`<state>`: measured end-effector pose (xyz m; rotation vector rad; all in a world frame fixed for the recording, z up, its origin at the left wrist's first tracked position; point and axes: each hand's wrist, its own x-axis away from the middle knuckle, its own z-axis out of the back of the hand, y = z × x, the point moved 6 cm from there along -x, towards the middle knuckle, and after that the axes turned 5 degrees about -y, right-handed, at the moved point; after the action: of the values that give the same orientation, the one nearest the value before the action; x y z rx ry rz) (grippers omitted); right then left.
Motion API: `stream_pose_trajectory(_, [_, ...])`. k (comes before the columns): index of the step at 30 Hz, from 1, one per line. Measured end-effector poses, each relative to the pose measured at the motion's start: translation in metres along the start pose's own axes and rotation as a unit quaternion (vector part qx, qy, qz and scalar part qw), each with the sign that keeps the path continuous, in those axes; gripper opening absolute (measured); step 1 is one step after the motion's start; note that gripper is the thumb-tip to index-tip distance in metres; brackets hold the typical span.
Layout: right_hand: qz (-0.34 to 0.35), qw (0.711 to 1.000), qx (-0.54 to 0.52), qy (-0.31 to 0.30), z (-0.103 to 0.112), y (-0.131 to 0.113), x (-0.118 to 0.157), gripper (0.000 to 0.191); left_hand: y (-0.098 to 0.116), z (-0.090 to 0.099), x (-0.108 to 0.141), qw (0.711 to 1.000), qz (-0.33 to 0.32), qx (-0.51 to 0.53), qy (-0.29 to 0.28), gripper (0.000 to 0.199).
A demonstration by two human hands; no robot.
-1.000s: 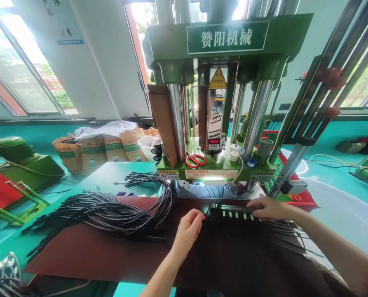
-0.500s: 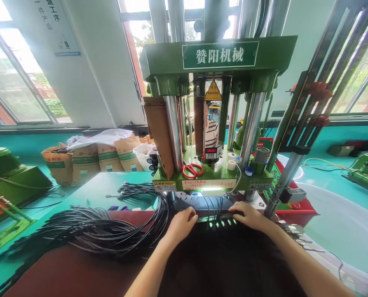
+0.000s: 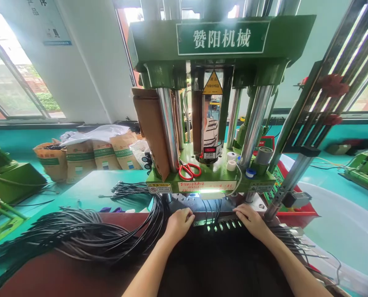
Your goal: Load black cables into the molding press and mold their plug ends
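Observation:
A metal mould bar with a row of bright metal ends along its front lies under the press. Several thin black cables run from the bar up toward the press. My left hand is closed at the bar's left end, its thumb and fingers curled together. At the right end, my right hand is bent around the bar with its fingertips on it. The undersides of both hands are hidden. Just left of my left hand, a thick bundle of black cables drapes over the table.
The green press stands directly ahead on steel columns. Red-handled scissors and white tape rolls rest on its lower plate. To the right are metal connector pieces and a large white tub. Paper sacks stand behind the table.
The view has shifted, so the press appears larger and its sign higher. My hands are slightly farther apart in the picture and stay at the two ends of the mould bar.

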<state>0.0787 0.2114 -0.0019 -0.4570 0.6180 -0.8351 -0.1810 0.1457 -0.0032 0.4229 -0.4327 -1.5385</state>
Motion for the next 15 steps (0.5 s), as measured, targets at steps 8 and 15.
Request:
stream_pose_trajectory(8, [-0.006, 1.000, -0.012, -0.007, -0.0007, 0.0001, 0.0005, 0.025, -0.0060, -0.0029, -0.0019, 1.000, 0.003, 0.009, -0.007, 0.018])
stream_pose_trajectory(15, [-0.013, 1.000, -0.007, -0.005, -0.0010, 0.0009, 0.0003, 0.025, -0.0052, -0.0031, -0.0018, 1.000, -0.003, 0.010, -0.003, 0.019])
